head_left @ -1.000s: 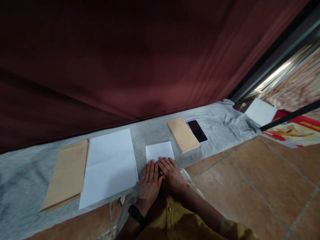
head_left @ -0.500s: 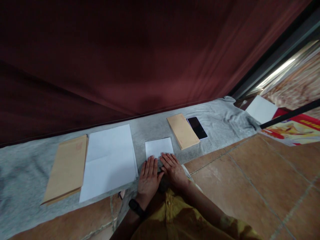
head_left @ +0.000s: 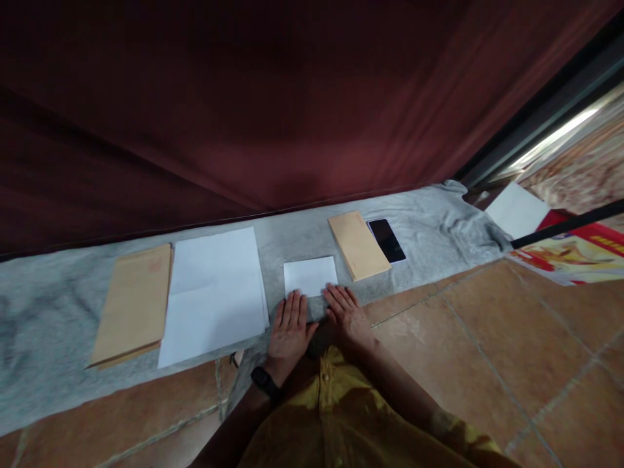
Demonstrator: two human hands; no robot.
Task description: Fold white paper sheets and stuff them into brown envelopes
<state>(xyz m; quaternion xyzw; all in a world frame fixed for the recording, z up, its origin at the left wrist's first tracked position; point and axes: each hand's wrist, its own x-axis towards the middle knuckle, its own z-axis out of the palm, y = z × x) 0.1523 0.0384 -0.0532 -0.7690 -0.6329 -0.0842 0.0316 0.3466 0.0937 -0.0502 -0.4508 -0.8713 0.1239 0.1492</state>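
Note:
A small white folded sheet of paper (head_left: 310, 275) lies flat on the grey cloth in front of me. My left hand (head_left: 291, 328) rests flat with its fingers stretched out, the tips touching the paper's near left edge. At the near right corner of the paper, my right hand (head_left: 347, 313) lies with fingers extended and fingertips on the edge. Neither hand grips anything. Left of the hands is a stack of larger white paper sheets (head_left: 214, 292). Brown envelopes (head_left: 131, 305) lie beyond that stack, and more brown envelopes (head_left: 359, 246) sit to the right of the small sheet.
A phone (head_left: 387, 240) lies face up beside the right-hand envelopes. The grey cloth (head_left: 433, 221) covers a long narrow surface along a dark red curtain (head_left: 273, 117). At the far right are a dark bar (head_left: 570, 224) and a red and yellow printed box (head_left: 580, 250). Tiled floor (head_left: 468, 344) shows below.
My right hand has slid slightly to the right along the paper's near edge, so the hands are farther apart. My left hand stays at the near left edge. The view has tilted slightly.

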